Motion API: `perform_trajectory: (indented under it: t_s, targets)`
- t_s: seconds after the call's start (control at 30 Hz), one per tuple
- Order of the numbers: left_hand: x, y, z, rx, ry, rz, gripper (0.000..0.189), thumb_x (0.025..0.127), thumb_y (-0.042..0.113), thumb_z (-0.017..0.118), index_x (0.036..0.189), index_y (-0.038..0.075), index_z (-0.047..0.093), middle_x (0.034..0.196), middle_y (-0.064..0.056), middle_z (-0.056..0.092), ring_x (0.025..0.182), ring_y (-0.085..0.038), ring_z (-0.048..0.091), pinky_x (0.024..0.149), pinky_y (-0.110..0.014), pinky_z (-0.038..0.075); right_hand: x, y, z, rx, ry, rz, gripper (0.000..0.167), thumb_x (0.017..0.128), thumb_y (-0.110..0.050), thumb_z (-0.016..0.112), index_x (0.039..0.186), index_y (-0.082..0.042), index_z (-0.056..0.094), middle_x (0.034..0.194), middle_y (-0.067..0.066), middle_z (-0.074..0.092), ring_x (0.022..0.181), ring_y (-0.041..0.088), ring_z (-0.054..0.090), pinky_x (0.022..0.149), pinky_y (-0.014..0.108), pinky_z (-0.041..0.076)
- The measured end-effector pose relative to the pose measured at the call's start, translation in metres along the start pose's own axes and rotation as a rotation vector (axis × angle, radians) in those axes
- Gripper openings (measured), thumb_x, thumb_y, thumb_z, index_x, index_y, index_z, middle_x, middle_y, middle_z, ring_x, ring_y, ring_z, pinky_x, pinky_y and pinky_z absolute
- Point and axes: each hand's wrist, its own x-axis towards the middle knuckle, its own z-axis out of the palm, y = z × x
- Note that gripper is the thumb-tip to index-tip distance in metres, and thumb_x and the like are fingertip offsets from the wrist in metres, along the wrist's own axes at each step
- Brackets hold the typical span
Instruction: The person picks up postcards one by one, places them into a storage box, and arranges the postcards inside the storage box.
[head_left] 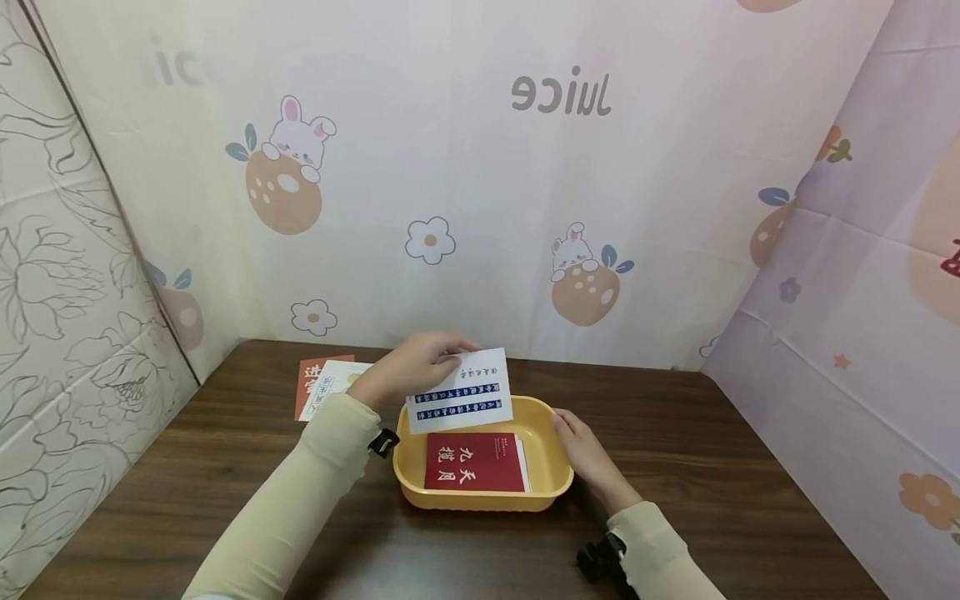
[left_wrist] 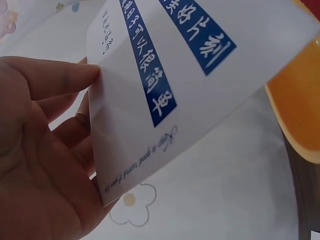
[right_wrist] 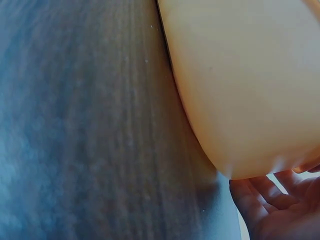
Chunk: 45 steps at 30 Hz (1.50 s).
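My left hand (head_left: 420,362) pinches a white card (head_left: 461,404) by its edge, thumb on one face and fingers behind. Two blue strips with white characters cross this card, with dark handwriting-style lines beside them, clear in the left wrist view. The card is tilted over the back left of a yellow plastic basin (head_left: 551,446). Inside the basin lies a red card (head_left: 476,462) with white characters, a white one partly showing under it. At the basin's right side my right hand (head_left: 588,454) holds the rim; its fingers (right_wrist: 250,200) rest against the outer wall.
Left of the basin, a red card (head_left: 306,375) and a white card (head_left: 330,379) overlap on the dark wooden table (head_left: 660,450), partly behind my left hand. A printed curtain (head_left: 480,167) hangs along the table's back edge, with more patterned cloth at both sides.
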Motion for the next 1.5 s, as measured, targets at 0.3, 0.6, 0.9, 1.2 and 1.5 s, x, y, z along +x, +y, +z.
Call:
perform_trajectory:
  t_s: [0.3,0.6,0.9,1.2,1.5]
  targets:
    - [0.011,0.006,0.013,0.062,-0.088,0.073,0.031,0.101,0.008,0.055,0.129,0.014,0.067,0.115,-0.002,0.069,0.098,-0.015,0.064,0.091,-0.034,0.052,-0.001,-0.002,0.0,0.008,0.005,-0.002,0.05,0.11,-0.034,0.036,0.145,0.001,0.046,0.137,0.023,0.054,0.114,0.03,0.058,0.094,0.045,0.05]
    - [0.017,0.006,0.024,0.065,-0.177,0.061,0.03,0.101,0.008,0.055,0.128,0.015,0.067,0.114,-0.001,0.069,0.098,-0.014,0.064,0.089,-0.033,0.052,-0.001,-0.001,0.001,-0.01,0.006,-0.001,0.052,0.11,-0.035,0.035,0.145,0.003,0.045,0.137,0.024,0.053,0.115,0.03,0.057,0.097,0.047,0.048]
    - [0.023,-0.001,0.038,0.078,-0.308,-0.042,0.026,0.101,0.01,0.056,0.12,0.022,0.07,0.103,0.003,0.068,0.086,-0.012,0.065,0.078,-0.028,0.055,0.001,0.002,0.002,-0.006,0.02,-0.002,0.048,0.11,-0.032,0.036,0.143,0.001,0.048,0.136,0.022,0.054,0.114,0.03,0.057,0.096,0.045,0.048]
    - [0.028,-0.014,0.055,0.211,-0.355,-0.081,0.022,0.095,0.011,0.067,0.114,0.022,0.071,0.104,0.002,0.066,0.089,-0.014,0.061,0.084,-0.034,0.054,0.002,0.001,0.003,0.005,0.015,-0.001,0.049,0.11,-0.035,0.037,0.143,0.0,0.049,0.134,0.021,0.056,0.109,0.028,0.06,0.089,0.041,0.051]
    - [0.031,-0.017,0.069,0.22,-0.368,-0.151,0.031,0.083,0.008,0.079,0.109,0.024,0.07,0.094,0.005,0.065,0.082,-0.014,0.062,0.075,-0.03,0.055,0.002,0.0,0.002,-0.011,0.019,-0.001,0.049,0.11,-0.035,0.037,0.143,0.0,0.048,0.136,0.022,0.055,0.113,0.029,0.058,0.095,0.046,0.048]
